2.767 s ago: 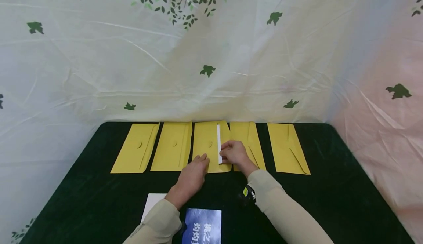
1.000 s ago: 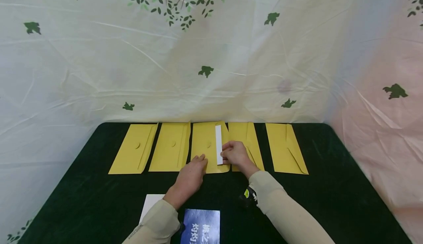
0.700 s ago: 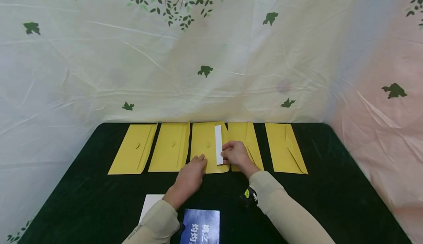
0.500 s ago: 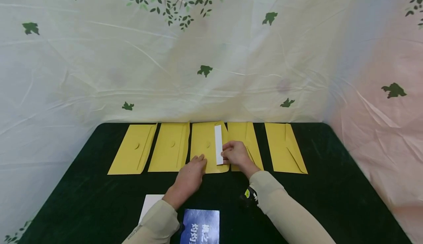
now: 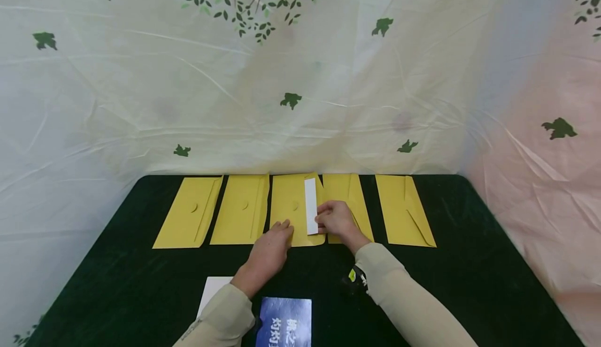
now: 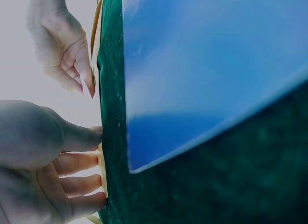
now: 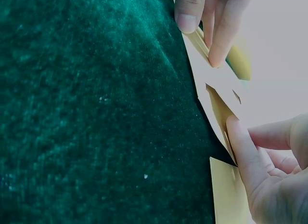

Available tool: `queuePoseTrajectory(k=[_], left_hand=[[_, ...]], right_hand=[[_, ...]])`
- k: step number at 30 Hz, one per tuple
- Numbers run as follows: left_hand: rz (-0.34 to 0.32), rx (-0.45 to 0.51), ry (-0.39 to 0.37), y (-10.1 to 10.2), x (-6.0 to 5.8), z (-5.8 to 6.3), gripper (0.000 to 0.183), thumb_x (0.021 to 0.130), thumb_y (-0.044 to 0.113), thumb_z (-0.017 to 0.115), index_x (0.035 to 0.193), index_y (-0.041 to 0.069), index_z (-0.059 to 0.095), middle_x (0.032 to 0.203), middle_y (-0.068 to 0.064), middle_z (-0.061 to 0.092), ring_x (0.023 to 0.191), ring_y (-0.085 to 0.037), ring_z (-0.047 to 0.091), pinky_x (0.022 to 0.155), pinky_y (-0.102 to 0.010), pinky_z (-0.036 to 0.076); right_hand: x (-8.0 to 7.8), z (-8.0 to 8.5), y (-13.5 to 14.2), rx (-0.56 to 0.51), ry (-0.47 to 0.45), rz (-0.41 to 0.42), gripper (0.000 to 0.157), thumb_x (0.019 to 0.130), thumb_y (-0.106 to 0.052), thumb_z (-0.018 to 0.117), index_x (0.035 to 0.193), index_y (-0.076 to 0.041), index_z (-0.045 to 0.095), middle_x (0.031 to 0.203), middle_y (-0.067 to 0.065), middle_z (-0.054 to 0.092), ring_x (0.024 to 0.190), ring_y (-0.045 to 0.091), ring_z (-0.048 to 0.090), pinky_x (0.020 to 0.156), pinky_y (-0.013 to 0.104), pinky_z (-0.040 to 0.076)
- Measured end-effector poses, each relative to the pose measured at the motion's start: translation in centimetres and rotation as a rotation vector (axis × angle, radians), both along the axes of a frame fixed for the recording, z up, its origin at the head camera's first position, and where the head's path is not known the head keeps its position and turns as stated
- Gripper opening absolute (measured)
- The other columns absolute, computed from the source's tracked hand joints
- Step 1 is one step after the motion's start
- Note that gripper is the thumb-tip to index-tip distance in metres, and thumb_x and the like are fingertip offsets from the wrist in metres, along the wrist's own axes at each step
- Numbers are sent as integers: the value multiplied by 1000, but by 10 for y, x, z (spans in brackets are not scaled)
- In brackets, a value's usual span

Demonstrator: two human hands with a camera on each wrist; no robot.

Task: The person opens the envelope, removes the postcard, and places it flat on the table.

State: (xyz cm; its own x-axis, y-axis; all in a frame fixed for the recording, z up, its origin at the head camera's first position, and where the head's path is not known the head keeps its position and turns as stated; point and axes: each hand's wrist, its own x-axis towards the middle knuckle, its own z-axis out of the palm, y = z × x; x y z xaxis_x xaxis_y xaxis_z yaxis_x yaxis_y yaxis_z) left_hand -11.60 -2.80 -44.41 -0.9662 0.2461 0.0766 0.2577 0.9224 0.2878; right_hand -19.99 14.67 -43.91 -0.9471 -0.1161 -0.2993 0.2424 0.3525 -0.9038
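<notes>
The middle yellow envelope lies on the table, its right side partly raised. A narrow white strip of a card shows at its flap side; the rest is hidden, apparently inside. My right hand pinches the strip's right edge near its lower end. My left hand rests its extended fingers on the near left part of that envelope. In the left wrist view the left fingers touch the envelope's near edge. The right wrist view shows the envelope's mouth gaping beside my right fingers.
Two yellow envelopes, the far-left one and its neighbour, lie left; two more, one under my right hand and one far right, lie right. A blue booklet and white card lie nearer on the dark green cloth.
The white strip has widened to the right, so more of the card shows, and my right hand has edged right with it. My left hand stays on the envelope.
</notes>
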Motion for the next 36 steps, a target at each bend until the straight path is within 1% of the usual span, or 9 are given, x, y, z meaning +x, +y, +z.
queuePoseTrajectory(k=[12,17,21,27,36], left_hand=[[1,2,-16,0,-1,0,32,95,8,69,126,2,66,140,-17,58,127,-36,56,102,-50,48],[1,3,-19,0,-1,1,32,95,8,69,126,2,66,140,-16,58,128,-36,56,102,-50,48],[-1,1,-18,-1,-1,2,32,95,8,69,126,2,66,140,-17,58,128,-36,56,102,-50,48],[-1,5,-9,1,-1,-1,31,96,7,68,126,2,66,140,-17,59,127,-36,56,102,-50,48],[15,17,-19,2,-1,-2,33,96,8,68,128,2,65,141,-16,58,129,-36,55,103,-51,46]], right_hand=[[0,3,3,12,-5,-2,20,92,2,70,111,4,66,92,15,67,74,22,67,65,31,61],[-1,4,4,11,-9,2,19,93,1,69,111,4,66,92,15,67,72,21,68,65,31,61],[-1,3,5,10,3,3,18,93,1,68,110,4,67,90,15,67,71,21,68,64,31,61],[0,0,8,16,28,8,18,93,2,68,110,5,67,90,16,66,70,21,69,63,32,61],[-1,0,12,27,36,3,16,93,1,68,108,5,67,91,16,65,71,21,68,64,31,61]])
